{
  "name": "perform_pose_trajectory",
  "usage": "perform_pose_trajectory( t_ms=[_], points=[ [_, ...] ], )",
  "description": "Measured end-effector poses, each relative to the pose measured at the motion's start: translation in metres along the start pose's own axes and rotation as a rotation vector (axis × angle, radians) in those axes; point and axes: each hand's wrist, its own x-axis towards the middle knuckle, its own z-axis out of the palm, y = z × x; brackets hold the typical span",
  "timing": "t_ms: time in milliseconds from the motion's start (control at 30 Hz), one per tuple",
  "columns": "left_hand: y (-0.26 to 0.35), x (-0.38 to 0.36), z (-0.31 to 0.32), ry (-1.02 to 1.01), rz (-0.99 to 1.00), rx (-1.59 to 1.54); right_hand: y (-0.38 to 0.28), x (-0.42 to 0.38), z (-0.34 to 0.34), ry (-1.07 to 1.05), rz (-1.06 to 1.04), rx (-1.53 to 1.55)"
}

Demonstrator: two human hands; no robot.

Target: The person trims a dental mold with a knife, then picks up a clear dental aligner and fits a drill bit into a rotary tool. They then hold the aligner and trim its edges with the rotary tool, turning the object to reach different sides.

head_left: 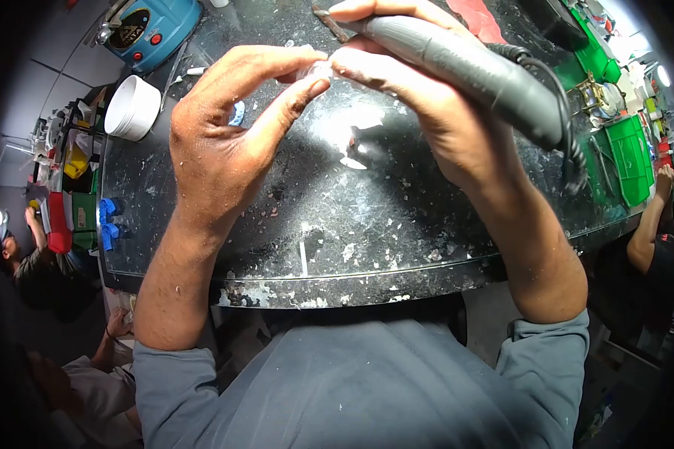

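Observation:
My left hand [221, 138] pinches a small clear piece [318, 70] between thumb and forefinger, over the upper middle of the bench. In my right hand [449, 112] lies a grey corded handpiece [464, 63], its thick body resting across the hand and a coiled black cord [569, 142] trailing from the rear. The handpiece's narrow end points up and left, close to a dark pointed tip [329, 24]. My right thumb reaches the clear piece, its tip right beside my left fingertips. Most of the clear piece is hidden by the fingers.
The black bench [337, 217] is scuffed and flecked with white scraps. A blue machine [153, 34] and white tub [132, 107] stand at left, near blue plastic pieces [108, 223]. Green trays [627, 161] line the right. Other people sit at both sides.

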Motion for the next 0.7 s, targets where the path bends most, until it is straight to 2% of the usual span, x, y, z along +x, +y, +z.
perform_pose_trajectory(
  t_ms=[33, 67, 100, 167, 233, 267, 333, 400, 467, 500, 700],
  points=[
    [0.002, 0.000, 0.001, 0.005, 0.001, 0.003, 0.003, -0.003, 0.004, 0.070, 0.182, 0.255],
    [0.005, 0.000, 0.004, 0.042, -0.160, -0.162, -0.002, -0.003, 0.002, 0.095, 0.377, 0.358],
    [0.007, -0.001, 0.005, 0.078, -0.319, -0.329, -0.008, -0.002, 0.001, 0.108, 0.415, 0.421],
    [0.003, -0.005, -0.001, 0.072, -0.319, -0.356, -0.016, 0.000, -0.006, 0.119, 0.451, 0.483],
    [-0.001, -0.006, -0.001, 0.080, -0.249, -0.342, -0.020, -0.001, -0.016, -0.094, 0.333, 1.038],
    [-0.003, -0.005, -0.001, 0.079, -0.249, -0.344, -0.015, -0.001, -0.012, -0.092, 0.334, 1.036],
    [-0.007, -0.003, -0.004, 0.094, -0.108, -0.192, 0.002, 0.000, 0.002, 0.299, 0.202, 0.318],
    [-0.009, -0.003, -0.004, 0.113, -0.110, -0.177, -0.008, -0.002, 0.007, 0.332, 0.198, 0.429],
    [-0.010, -0.002, -0.003, 0.130, -0.113, -0.165, -0.026, -0.002, 0.016, 0.401, 0.295, 0.313],
    [-0.010, -0.002, -0.003, 0.133, -0.121, -0.149, -0.019, -0.002, 0.014, 0.305, 0.197, 0.227],
    [-0.011, -0.003, -0.003, 0.142, -0.126, -0.135, -0.026, -0.007, 0.007, 0.184, 0.189, 0.075]
  ],
)
